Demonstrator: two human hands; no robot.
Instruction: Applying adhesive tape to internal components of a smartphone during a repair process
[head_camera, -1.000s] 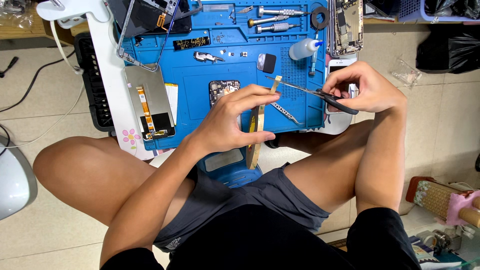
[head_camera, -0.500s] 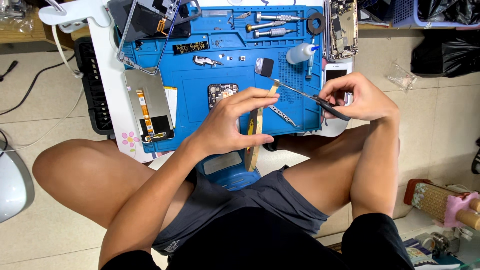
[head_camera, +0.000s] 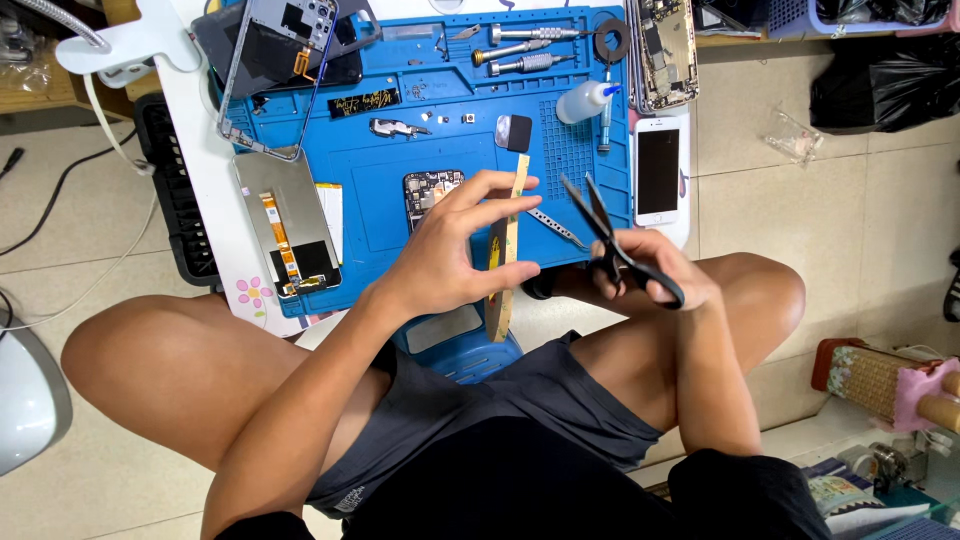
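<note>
The left hand (head_camera: 455, 250) pinches a long narrow strip (head_camera: 505, 260) between thumb and fingertips, holding it upright and roughly mid-length so that both ends hang free and its edge faces the other hand. The right hand (head_camera: 655, 270) is closed through the black handles of a pair of scissors (head_camera: 610, 240), whose blades stand apart and point up and away, just beside the strip but not touching it; the open blades sit at about the level of the strip's upper half, which suits a cut across it. Both hands hover above the near edge of a blue work mat (head_camera: 400, 200) laid on a low white table (head_camera: 190, 170), close over the person's lap, where the view from above is steady. Under the left hand lies a small circuit board (head_camera: 425, 190), and beside the strip a pair of tweezers (head_camera: 555, 227) rests on the mat within easy reach. Farther out lie a phone screen (head_camera: 290, 225) face down at the left, a white phone (head_camera: 657, 170) at the right, and screwdrivers (head_camera: 525, 50) along the far edge.
</note>
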